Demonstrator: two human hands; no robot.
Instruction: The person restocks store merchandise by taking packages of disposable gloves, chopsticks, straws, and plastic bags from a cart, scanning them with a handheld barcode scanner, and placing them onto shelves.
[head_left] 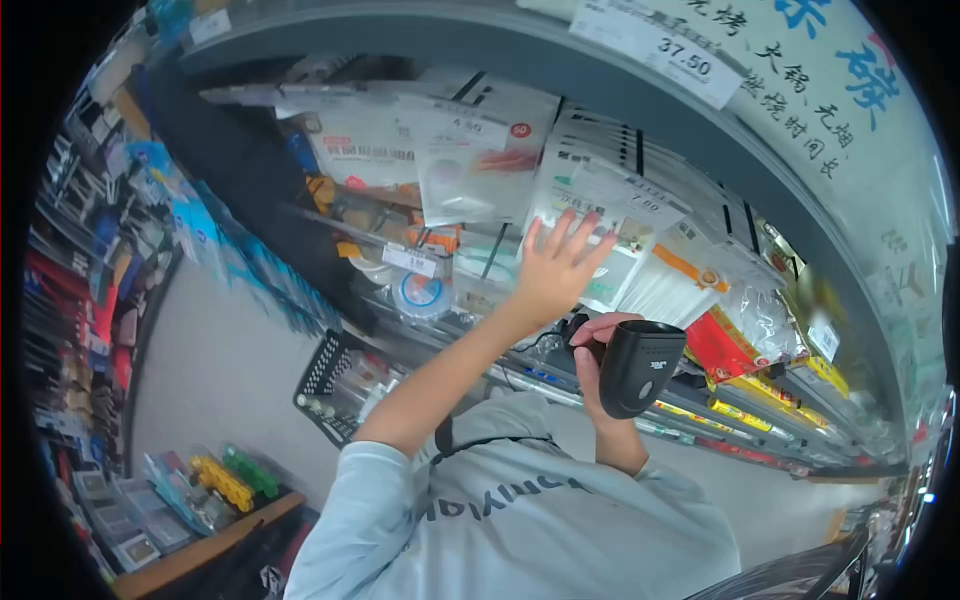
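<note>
My left hand (pixel 558 270) reaches up to the hanging packs, its fingers spread over the lower part of a white and green pack (pixel 575 185); it grips nothing. Lower and to the right, my right hand (pixel 590 350) is closed round the handle of a black handheld scanner (pixel 642 368), whose broad head hides part of the fingers. A dark cable shows beside the handle. Above the left hand hangs a price tag (pixel 655 200) reading 7.80. Another clear and white pack (pixel 475 165) hangs to its left.
A curved grey shelf edge (pixel 800 200) with a 37.50 tag runs overhead. Red packets (pixel 722 345) and yellow packets hang at the right. A black basket (pixel 325 385) with goods stands lower left. More shelves line the far left, and a low wooden display (pixel 215 540) stands bottom left.
</note>
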